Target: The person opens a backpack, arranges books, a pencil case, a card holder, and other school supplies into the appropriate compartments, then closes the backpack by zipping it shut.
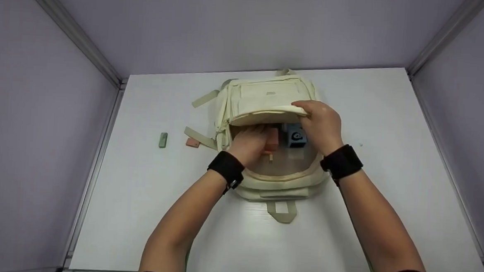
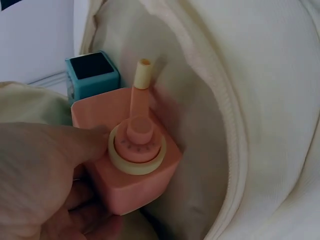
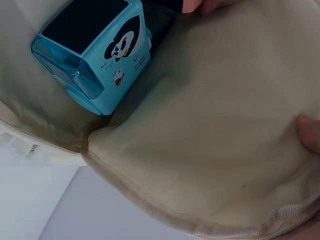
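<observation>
A cream backpack (image 1: 269, 94) lies on the table with its main compartment unzipped. Inside it, my left hand (image 1: 247, 145) grips a pink crank-handled pencil sharpener (image 2: 132, 195), thumb on its front face beside the crank and fingers at its side. A blue pencil sharpener (image 3: 112, 65) with a penguin picture sits in the bag just beyond the pink one. My right hand (image 1: 323, 121) pinches the edge of the backpack's flap (image 3: 215, 150) and holds it up, so the opening faces me.
Left of the bag, a small green block (image 1: 163, 140) and a small pink block (image 1: 192, 142), perhaps erasers, lie on the white table (image 1: 130, 213). Loose straps (image 1: 202, 138) extend left from the bag. Grey panels (image 1: 248, 24) enclose the table at the back and sides.
</observation>
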Action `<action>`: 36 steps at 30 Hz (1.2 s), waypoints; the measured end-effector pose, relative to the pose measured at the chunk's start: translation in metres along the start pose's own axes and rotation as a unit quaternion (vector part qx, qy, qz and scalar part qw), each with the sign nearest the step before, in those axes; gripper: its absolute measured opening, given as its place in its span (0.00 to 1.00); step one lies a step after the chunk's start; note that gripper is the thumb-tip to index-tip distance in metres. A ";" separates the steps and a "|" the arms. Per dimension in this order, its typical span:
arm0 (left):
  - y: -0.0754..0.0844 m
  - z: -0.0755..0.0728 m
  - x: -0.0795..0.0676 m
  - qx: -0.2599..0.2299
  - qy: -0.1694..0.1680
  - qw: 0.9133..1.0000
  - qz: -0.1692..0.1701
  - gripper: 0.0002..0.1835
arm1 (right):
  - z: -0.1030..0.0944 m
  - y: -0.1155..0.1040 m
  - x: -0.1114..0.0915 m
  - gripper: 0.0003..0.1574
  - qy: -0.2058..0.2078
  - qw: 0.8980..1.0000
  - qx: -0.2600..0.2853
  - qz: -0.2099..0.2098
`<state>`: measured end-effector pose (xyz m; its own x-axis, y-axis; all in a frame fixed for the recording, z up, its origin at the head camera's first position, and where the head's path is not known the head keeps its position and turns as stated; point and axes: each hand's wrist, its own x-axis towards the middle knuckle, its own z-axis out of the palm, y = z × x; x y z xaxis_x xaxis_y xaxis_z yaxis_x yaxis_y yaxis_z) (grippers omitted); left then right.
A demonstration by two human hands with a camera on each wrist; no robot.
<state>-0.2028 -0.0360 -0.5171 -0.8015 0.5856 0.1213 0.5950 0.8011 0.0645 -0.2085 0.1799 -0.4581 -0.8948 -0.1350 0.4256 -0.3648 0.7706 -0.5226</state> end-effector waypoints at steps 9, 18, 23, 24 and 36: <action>0.001 0.013 0.006 -0.008 0.023 0.999 -0.041 0.35 | 0.000 -0.004 0.002 0.18 0.009 1.000 0.012 -0.009; 0.006 0.015 0.002 -0.015 0.084 0.995 -0.053 0.30 | 0.002 -0.004 0.003 0.18 0.009 1.000 0.009 -0.017; 0.012 0.003 -0.016 -0.007 0.153 0.987 0.039 0.17 | 0.003 -0.003 -0.002 0.18 0.008 1.000 0.011 -0.023; 0.015 -0.002 -0.021 -0.005 0.182 0.980 0.075 0.14 | 0.003 -0.002 -0.004 0.19 0.009 1.000 0.011 -0.024; 0.021 -0.044 -0.038 -0.005 0.281 0.956 0.087 0.25 | 0.002 0.009 -0.036 0.16 0.030 0.994 -0.040 -0.095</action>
<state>-0.1570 -0.0473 -0.4773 -0.5339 0.5479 0.6440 0.7189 0.6951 0.0046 -0.1802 0.1903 -0.4798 -0.7937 -0.2478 0.5556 -0.5021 0.7825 -0.3683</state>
